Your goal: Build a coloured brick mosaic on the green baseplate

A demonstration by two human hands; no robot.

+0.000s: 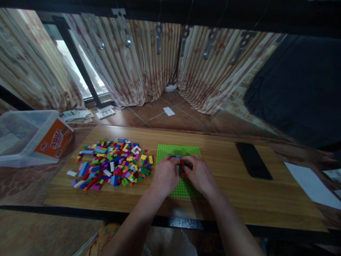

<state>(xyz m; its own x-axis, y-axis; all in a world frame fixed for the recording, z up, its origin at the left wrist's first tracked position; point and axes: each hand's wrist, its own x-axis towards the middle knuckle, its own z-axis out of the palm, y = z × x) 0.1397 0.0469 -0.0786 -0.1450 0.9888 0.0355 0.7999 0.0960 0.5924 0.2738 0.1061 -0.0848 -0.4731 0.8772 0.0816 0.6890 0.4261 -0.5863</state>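
Observation:
A bright green studded baseplate [178, 149] lies on the wooden table, partly covered by both hands. My left hand [165, 175] rests over its left half, fingers curled in toward the middle. From the other side my right hand [198, 173] bends its fingers around a small red brick [182, 162]. More red and dark bricks show between the two hands, and a blue strip of bricks [176, 156] sits just beyond the fingertips. Whether the left fingers grip a brick or only press against the bricks is hidden.
Left of the baseplate spreads a heap of colourful toy bricks [114, 161]. A clear plastic tub [26, 138] with an orange label stands at the far left. On the right lie a black phone [254, 160] and a white paper sheet [310, 183]. The table's front edge runs below my forearms.

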